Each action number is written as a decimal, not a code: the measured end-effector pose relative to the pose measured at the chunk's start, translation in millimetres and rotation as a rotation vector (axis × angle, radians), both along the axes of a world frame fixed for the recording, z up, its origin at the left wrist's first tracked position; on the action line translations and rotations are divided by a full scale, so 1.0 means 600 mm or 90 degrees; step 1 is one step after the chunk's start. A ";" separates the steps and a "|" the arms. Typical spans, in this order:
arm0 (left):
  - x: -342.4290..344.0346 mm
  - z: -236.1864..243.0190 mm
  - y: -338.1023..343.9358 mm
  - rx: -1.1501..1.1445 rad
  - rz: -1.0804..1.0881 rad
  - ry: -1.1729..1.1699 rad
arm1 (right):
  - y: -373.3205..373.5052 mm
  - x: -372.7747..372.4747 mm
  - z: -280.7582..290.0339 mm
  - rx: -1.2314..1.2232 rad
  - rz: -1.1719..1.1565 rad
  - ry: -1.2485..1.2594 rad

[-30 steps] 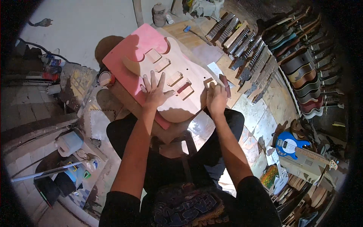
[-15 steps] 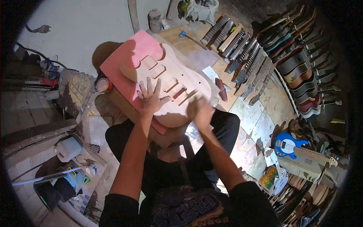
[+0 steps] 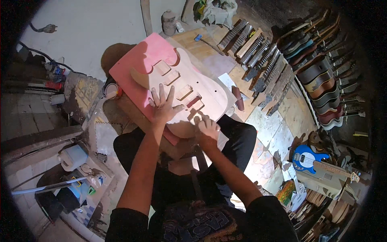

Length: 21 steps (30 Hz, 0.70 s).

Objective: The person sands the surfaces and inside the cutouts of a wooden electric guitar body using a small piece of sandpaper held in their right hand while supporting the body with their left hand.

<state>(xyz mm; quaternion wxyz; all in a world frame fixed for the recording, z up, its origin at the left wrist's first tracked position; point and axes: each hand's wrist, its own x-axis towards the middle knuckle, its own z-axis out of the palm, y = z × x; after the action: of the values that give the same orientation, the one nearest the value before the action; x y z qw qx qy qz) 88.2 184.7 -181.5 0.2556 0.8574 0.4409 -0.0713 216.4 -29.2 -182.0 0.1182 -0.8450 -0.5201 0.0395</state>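
- Eleven o'clock: a smooth, pale wall [image 3: 117,18].
- One o'clock: a dark, rough surface [image 3: 264,10].
- Three o'clock: floor tiles [image 3: 280,129] under a bright white patch of light [image 3: 262,125].
- Nine o'clock: dim grey tiles [image 3: 30,111] beside a long dark ledge [image 3: 44,137].

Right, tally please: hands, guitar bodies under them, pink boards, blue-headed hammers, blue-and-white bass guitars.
Hands (left hand, right hand): 2
Unfinished guitar body: 1
Pink board: 1
Blue-headed hammer: 1
Blue-and-white bass guitar: 1
Total: 6
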 end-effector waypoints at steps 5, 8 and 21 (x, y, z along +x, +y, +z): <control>-0.003 0.004 -0.002 0.002 0.001 -0.012 | 0.047 0.114 0.059 0.128 -0.034 0.034; -0.010 0.005 0.002 -0.001 0.011 0.012 | 0.061 0.100 0.078 0.085 -0.145 0.125; 0.008 0.016 -0.002 -0.018 0.003 -0.007 | 0.022 0.091 0.003 0.148 -0.099 0.005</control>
<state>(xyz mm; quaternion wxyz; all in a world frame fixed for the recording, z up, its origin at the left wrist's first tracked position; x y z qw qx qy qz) 92.7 183.3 -171.8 0.2701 0.8531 0.4405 -0.0718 270.7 -15.8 -180.0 0.2199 -0.8633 -0.4535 -0.0265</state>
